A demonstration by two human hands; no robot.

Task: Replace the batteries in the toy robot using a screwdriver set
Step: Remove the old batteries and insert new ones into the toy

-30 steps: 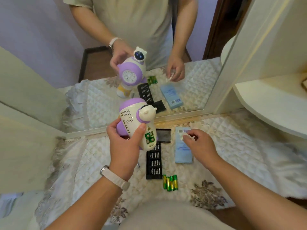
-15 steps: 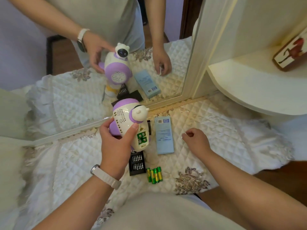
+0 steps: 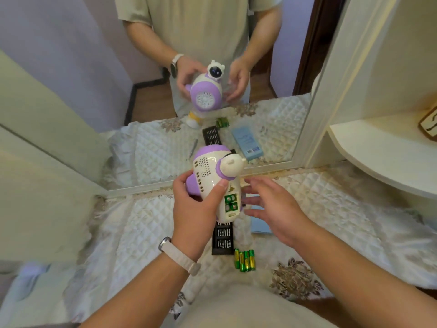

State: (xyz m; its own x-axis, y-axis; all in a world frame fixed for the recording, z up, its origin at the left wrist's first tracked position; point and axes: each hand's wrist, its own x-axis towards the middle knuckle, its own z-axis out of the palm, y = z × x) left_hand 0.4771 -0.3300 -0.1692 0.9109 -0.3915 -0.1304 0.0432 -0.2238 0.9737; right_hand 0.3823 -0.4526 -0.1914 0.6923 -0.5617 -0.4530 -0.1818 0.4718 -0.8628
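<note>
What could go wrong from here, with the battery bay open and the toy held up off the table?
1. The left hand holds the toy robot tilted, with its battery compartment uncovered. The cells may drop onto the bit tray directly below.
2. The loose batteries on the cloth look the same green as those inside, so old and new could get mixed.

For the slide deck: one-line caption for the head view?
Left hand grips the toy robot, battery bay exposed, open right hand beside it.
</note>
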